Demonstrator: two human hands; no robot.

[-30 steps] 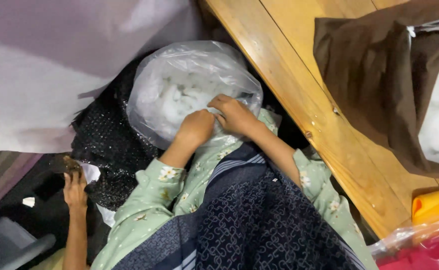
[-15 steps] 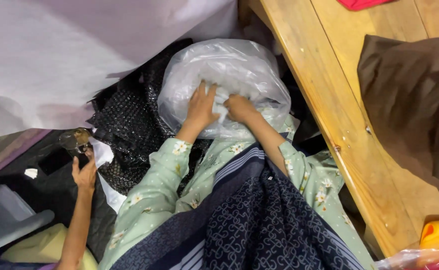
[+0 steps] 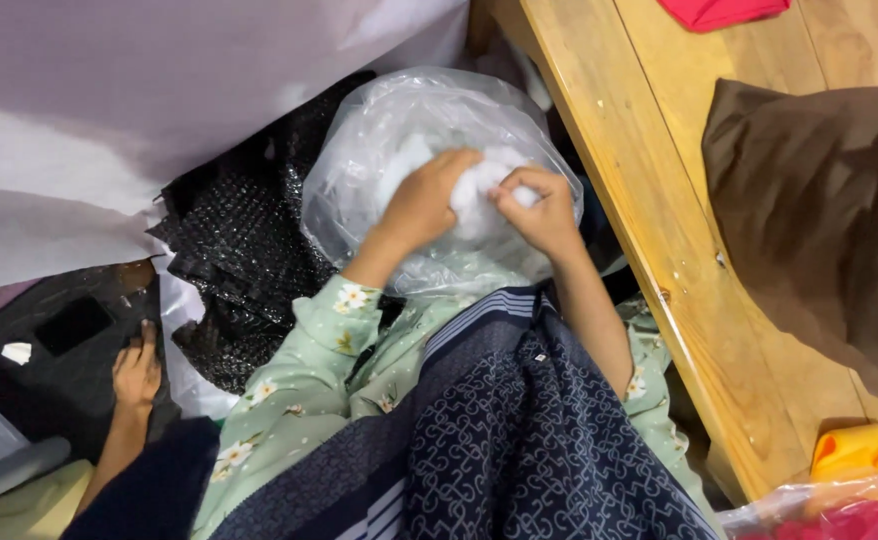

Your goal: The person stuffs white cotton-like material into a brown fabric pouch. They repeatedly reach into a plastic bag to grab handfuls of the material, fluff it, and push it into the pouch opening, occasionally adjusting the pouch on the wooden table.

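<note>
Clear plastic bag (image 3: pixel 399 150) of white stuffing (image 3: pixel 479 185), far centre, left of wooden table (image 3: pixel 639 200). Left hand (image 3: pixel 421 205) and right hand (image 3: pixel 539 210), fingers curled shut, pinch one white tuft between them, equally near

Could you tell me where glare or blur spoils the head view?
Head view: glare streaks the clear plastic bag around the left hand and right hand, veiling the white stuffing; the wooden table is evenly lit and sharp; no strong motion blur.
</note>
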